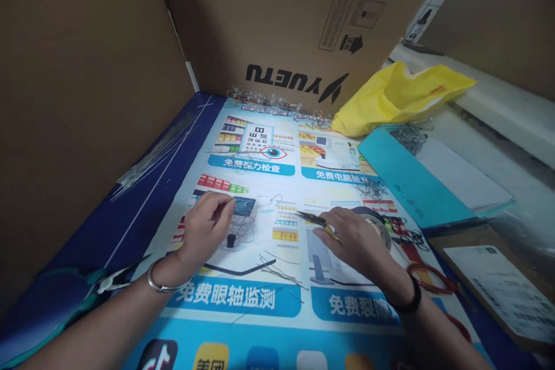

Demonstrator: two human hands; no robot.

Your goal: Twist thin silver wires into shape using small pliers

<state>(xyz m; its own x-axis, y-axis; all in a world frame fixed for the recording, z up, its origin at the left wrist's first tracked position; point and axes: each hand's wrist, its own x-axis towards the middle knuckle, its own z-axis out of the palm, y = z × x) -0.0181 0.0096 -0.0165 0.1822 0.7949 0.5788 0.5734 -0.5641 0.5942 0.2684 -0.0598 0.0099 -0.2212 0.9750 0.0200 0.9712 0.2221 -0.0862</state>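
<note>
My left hand [206,222] is closed in a pinch, thumb against forefinger. From its fingertips a thin bent wire [271,201] reaches out to the right and ends in a small loop. My right hand [351,234] is wrapped round pliers [318,219] with slim dark jaws and yellow handles. The jaws point left toward the wire, apart from it. Below the hands, loose straight wires [281,273] lie on a printed poster sheet [243,332]. A round roll [377,228], partly hidden, sits behind my right hand.
Cardboard walls [269,17] stand at the back and left. Teal-handled pliers [113,283] lie by my left forearm, long wires [156,153] beyond. Rightward are a yellow bag [403,98], a teal folder [411,179] and red cord [431,277]. Tangled wire pieces [269,99] line the back.
</note>
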